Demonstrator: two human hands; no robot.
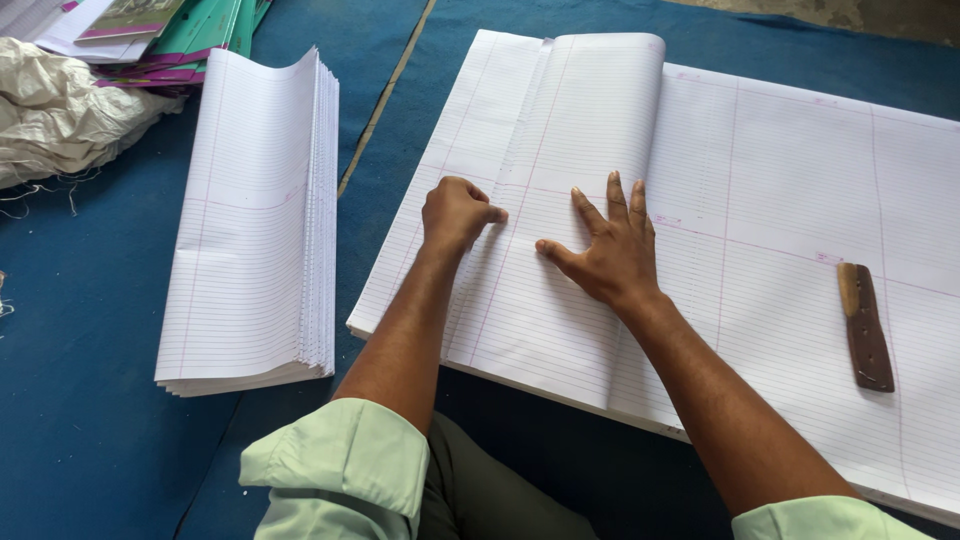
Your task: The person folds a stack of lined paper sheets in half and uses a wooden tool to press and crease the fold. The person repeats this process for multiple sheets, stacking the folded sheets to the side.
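Observation:
A big stack of large white ruled sheets (800, 200) lies on a blue mat. Its top sheet is folded over to the left, with the rounded fold (600, 90) standing up near the middle. My left hand (455, 212) is curled into a loose fist and presses on the folded sheet's left part. My right hand (605, 250) lies flat with fingers spread on the folded sheet, just right of the left hand. Neither hand holds anything.
A pile of folded ruled sheets (255, 230) lies to the left on the blue mat (90, 420). A brown wooden creasing tool (865, 325) rests on the sheets at right. Green and purple covers (190, 35) and a crumpled white sack (60, 105) sit at the top left.

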